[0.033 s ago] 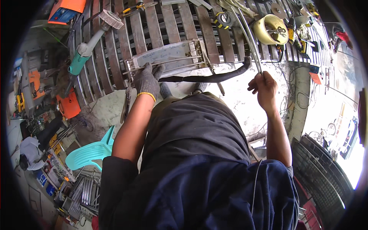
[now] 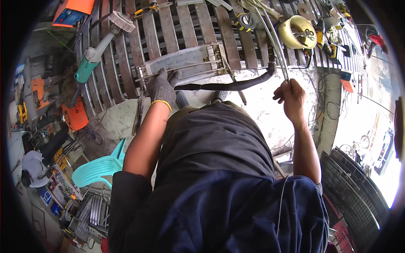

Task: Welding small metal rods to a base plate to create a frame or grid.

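My left hand (image 2: 163, 89), in a grey knitted glove with a yellow cuff, grips the near edge of a flat metal frame (image 2: 181, 61). Thin rods run along this frame, and blue handwriting marks its plate. It lies tilted at the front edge of a slatted metal bench (image 2: 187, 31). My bare right hand (image 2: 292, 96) is closed round the lower ends of several long thin metal rods (image 2: 276, 44), which slant up over the bench. A black sleeved cable (image 2: 236, 86) curves between my hands, below the bench edge.
An angle grinder (image 2: 90, 61) with a flap wheel lies on the bench's left. A tape measure (image 2: 245, 22) and a cream bucket (image 2: 291, 40) holding tools stand toward the right. A turquoise plastic chair (image 2: 99, 168) is on the floor at left; dark mesh panels (image 2: 352, 185) lean at right.
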The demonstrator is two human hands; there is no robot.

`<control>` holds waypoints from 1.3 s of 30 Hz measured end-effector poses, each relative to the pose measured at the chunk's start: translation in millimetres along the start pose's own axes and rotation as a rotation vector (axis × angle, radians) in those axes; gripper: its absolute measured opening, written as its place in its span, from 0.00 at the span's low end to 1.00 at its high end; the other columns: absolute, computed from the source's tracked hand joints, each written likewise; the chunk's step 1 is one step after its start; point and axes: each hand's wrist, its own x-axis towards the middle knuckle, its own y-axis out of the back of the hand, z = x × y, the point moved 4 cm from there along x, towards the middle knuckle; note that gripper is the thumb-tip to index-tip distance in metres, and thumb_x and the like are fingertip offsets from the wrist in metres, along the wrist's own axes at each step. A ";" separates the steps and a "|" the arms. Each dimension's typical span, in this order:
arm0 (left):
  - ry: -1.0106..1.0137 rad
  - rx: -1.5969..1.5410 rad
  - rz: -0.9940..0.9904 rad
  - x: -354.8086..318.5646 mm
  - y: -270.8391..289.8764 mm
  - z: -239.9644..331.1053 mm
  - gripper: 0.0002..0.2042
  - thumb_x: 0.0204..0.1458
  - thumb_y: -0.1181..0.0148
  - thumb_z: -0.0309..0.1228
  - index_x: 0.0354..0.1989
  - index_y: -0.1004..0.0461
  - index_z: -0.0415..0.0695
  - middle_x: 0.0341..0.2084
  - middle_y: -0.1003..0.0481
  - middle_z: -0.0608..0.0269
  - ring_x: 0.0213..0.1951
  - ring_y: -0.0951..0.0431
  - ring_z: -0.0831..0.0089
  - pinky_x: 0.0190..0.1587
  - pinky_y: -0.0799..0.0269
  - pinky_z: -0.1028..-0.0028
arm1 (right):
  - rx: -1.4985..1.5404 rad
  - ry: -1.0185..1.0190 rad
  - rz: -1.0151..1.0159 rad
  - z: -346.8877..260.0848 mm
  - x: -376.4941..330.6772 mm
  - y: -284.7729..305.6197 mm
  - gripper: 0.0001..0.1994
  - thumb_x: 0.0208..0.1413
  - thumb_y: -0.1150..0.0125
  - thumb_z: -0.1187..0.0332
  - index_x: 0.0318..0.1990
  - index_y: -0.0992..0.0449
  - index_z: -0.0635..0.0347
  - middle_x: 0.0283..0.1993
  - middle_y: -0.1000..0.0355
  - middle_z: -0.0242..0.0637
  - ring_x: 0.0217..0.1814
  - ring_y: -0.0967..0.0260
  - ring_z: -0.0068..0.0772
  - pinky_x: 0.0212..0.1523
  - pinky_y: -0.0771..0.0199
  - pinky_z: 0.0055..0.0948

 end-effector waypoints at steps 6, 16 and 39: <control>0.007 -0.069 0.078 23.1 -2.5 -22.1 0.14 0.67 0.45 0.28 0.52 0.30 0.27 0.40 0.20 0.45 0.35 0.15 0.55 0.37 0.09 0.68 | 0.066 -0.011 0.015 14.7 -2.4 13.9 0.14 0.74 0.51 0.65 0.35 0.27 0.62 0.28 0.22 0.36 0.26 0.23 0.23 0.26 0.27 0.23; 0.146 0.159 0.079 38.4 6.7 -27.0 0.12 0.69 0.49 0.32 0.51 0.31 0.36 0.44 0.21 0.48 0.44 0.16 0.55 0.47 0.11 0.61 | 0.072 0.018 0.005 10.1 0.5 18.8 0.13 0.74 0.51 0.65 0.36 0.28 0.61 0.28 0.22 0.36 0.26 0.24 0.23 0.27 0.28 0.24; 0.391 -0.095 -0.078 62.0 -7.9 -60.2 0.08 0.66 0.53 0.32 0.46 0.28 0.46 0.29 0.19 0.53 0.25 0.16 0.54 0.29 0.14 0.51 | -0.291 0.174 -0.056 -72.6 11.4 -29.7 0.18 0.76 0.52 0.59 0.36 0.28 0.63 0.29 0.22 0.39 0.27 0.20 0.29 0.26 0.25 0.26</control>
